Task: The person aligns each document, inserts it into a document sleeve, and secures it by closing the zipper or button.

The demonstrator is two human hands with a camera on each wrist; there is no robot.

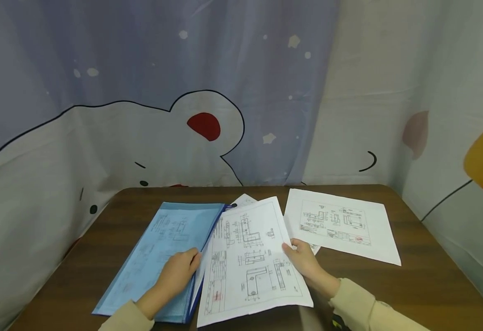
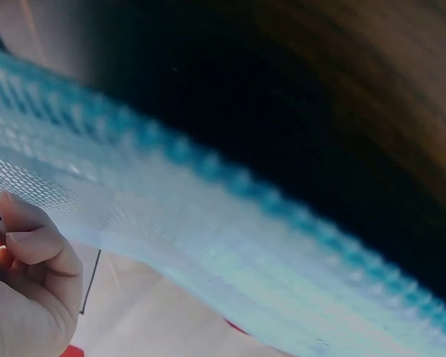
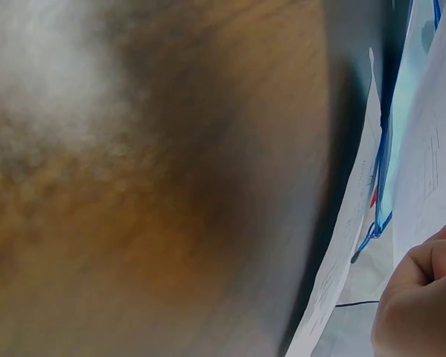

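- Drawing sheet (image 1: 250, 257) — right hand (image 1: 305, 262) pinches its right edge, beside blue mesh folder (image 1: 163, 248).
- Left hand (image 1: 177, 276) grips folder's open edge.
- Second drawing sheet (image 1: 341, 225) lies apart on counter (image 1: 423, 271).

The left hand (image 1: 178, 275) lies palm down, fingers curled at an edge. The right hand (image 1: 304, 259) pinches with thumb uppermost; both forearms wear beige sleeves.
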